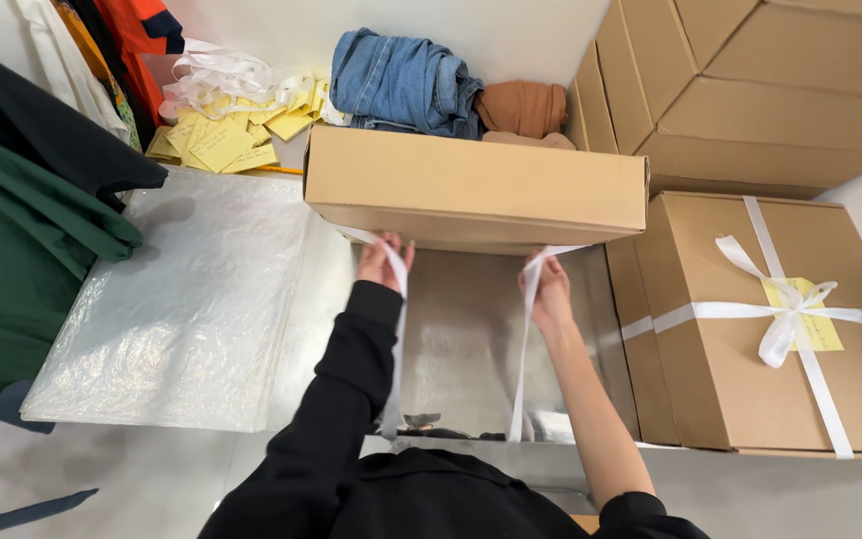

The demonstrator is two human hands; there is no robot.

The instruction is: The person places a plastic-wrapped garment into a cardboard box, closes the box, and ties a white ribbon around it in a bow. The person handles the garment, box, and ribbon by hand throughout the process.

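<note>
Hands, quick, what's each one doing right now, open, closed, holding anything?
Left hand: closed on a strand of white ribbon beneath the cardboard box.
Right hand: closed on the other ribbon strand.

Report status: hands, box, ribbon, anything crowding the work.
Left hand and right hand each grip a strand of white ribbon under the plain cardboard box. Ribbon-tied box sits close on the right; folded jeans behind.

Matt cardboard box (476, 185) – satin ribbon (524, 349), glossy table (466, 339)
</note>
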